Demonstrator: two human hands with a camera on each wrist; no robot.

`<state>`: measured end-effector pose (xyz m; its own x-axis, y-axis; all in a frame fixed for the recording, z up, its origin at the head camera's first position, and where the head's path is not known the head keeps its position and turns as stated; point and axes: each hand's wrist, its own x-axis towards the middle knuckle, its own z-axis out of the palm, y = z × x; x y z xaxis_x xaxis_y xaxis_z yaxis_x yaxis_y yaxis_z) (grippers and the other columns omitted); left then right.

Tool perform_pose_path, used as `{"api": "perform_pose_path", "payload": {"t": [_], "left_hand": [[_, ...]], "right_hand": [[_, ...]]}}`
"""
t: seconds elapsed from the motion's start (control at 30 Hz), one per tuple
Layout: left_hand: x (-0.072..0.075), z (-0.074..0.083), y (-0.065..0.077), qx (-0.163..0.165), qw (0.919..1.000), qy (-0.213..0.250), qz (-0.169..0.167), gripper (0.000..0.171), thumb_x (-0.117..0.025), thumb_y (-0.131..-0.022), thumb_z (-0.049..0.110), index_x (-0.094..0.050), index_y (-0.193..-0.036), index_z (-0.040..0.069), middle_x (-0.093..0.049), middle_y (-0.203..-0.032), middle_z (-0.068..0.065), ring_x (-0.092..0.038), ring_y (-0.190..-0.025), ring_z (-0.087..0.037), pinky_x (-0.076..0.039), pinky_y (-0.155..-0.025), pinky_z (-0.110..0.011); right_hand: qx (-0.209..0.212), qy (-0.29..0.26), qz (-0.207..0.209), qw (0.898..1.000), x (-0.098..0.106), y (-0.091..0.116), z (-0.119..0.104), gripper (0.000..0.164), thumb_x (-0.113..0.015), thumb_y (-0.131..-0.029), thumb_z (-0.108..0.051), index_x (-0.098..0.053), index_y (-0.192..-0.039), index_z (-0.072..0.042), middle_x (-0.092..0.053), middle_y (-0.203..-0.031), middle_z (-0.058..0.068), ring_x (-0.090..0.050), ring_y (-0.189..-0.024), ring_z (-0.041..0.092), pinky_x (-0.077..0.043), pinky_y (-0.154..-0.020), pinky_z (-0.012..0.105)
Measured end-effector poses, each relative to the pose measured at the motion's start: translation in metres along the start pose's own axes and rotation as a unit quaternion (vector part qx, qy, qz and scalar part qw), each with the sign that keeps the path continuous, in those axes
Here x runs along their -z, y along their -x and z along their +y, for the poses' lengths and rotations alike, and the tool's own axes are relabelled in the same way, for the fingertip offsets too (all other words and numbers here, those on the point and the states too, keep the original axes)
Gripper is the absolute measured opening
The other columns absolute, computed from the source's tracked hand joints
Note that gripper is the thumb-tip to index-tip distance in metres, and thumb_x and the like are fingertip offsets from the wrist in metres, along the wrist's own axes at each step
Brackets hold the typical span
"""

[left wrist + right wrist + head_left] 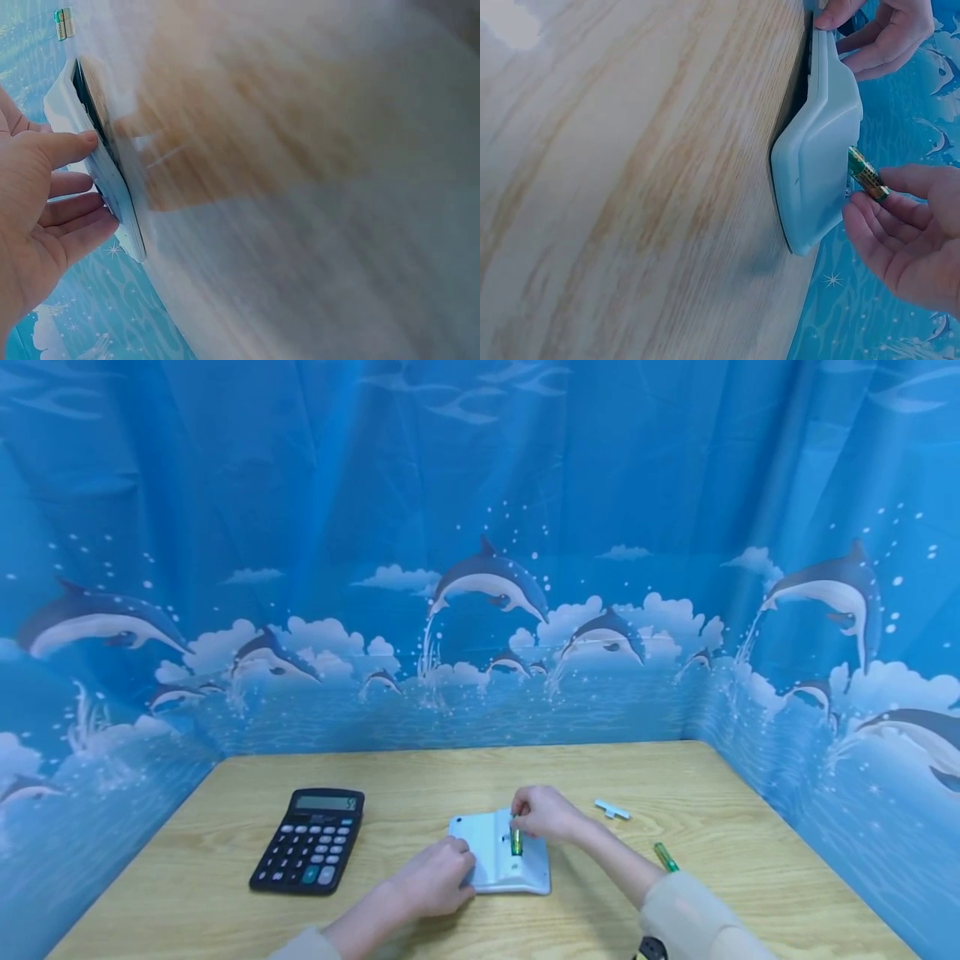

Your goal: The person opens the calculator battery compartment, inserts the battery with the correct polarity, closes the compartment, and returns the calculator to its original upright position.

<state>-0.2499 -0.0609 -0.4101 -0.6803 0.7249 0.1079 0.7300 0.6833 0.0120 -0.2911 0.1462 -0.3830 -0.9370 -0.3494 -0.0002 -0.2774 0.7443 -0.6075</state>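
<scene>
Over the device, a battery is pinched by the right hand; the device's left edge is gripped by the left hand.

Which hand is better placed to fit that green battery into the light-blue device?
Probably the right: the right hand pinches the green battery over the light-blue device, while the left hand holds the device's left edge.

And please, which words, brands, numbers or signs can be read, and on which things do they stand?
None reads with certainty.
Black calculator, display: digits too blurred.
Same calculator, keys: marks too small.
Held battery: print too small.
Loose battery: print too small.
</scene>
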Motion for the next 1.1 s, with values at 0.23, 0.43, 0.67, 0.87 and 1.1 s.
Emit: {"api": "perform_pose_path", "payload": {"t": [0.23, 0.43, 0.67, 0.87, 1.1], "left_hand": [[-0.0007, 0.0014, 0.0001, 0.010, 0.9999, 0.007, -0.004, 0.024, -0.074, -0.076, 0.027, -0.067, -0.091, 0.009, -0.054, -0.078, 0.002, -0.048, -0.069, -0.005, -0.044, -0.061, -0.018], [-0.0020, 0.0018, 0.0000, 0.002, 1.0000, 0.000, 0.008, 0.023, -0.074, -0.076, 0.025, -0.067, -0.089, 0.008, -0.053, -0.077, 0.002, -0.048, -0.069, -0.005, -0.043, -0.061, -0.018], [-0.0018, 0.0013, -0.0002, -0.003, 0.9999, -0.006, 0.013, 0.022, -0.074, -0.076, 0.026, -0.067, -0.088, 0.008, -0.053, -0.076, 0.003, -0.047, -0.069, -0.005, -0.043, -0.061, -0.018], [-0.0034, 0.0013, -0.0001, -0.002, 0.9999, -0.004, 0.015, 0.022, -0.074, -0.076, 0.026, -0.067, -0.087, 0.008, -0.053, -0.075, 0.003, -0.047, -0.069, -0.005, -0.043, -0.061, -0.018], [-0.0042, 0.0018, -0.0001, -0.004, 0.9997, 0.000, 0.023, 0.020, -0.074, -0.076, 0.024, -0.067, -0.085, 0.008, -0.053, -0.073, 0.003, -0.047, -0.067, -0.005, -0.043, -0.059, -0.018]], "right_hand": [[0.013, 0.054, 0.008, 0.998, -0.0003, -0.0014, 0.0006, 0.004, -0.068, -0.081, -0.008, -0.065, -0.082, -0.006, -0.059, -0.073, -0.001, -0.054, -0.066, 0.011, -0.047, -0.060, 0.028], [0.020, 0.064, 0.019, 0.998, -0.0001, -0.0008, -0.0008, 0.004, -0.069, -0.080, -0.008, -0.066, -0.081, -0.006, -0.060, -0.073, -0.001, -0.053, -0.068, 0.011, -0.047, -0.061, 0.027], [0.029, 0.056, 0.031, 0.998, -0.0025, -0.0011, -0.0026, 0.007, -0.067, -0.079, -0.004, -0.061, -0.077, -0.008, -0.054, -0.066, -0.003, -0.049, -0.061, 0.010, -0.042, -0.054, 0.024], [0.026, 0.066, 0.034, 0.997, -0.0044, -0.0030, -0.0016, 0.007, -0.068, -0.079, -0.006, -0.063, -0.076, -0.008, -0.056, -0.067, -0.003, -0.049, -0.062, 0.010, -0.043, -0.056, 0.024], [0.032, 0.082, 0.037, 0.995, -0.0037, -0.0045, 0.0025, 0.004, -0.070, -0.078, -0.007, -0.066, -0.077, -0.007, -0.060, -0.071, -0.001, -0.052, -0.066, 0.011, -0.046, -0.060, 0.027]]}}
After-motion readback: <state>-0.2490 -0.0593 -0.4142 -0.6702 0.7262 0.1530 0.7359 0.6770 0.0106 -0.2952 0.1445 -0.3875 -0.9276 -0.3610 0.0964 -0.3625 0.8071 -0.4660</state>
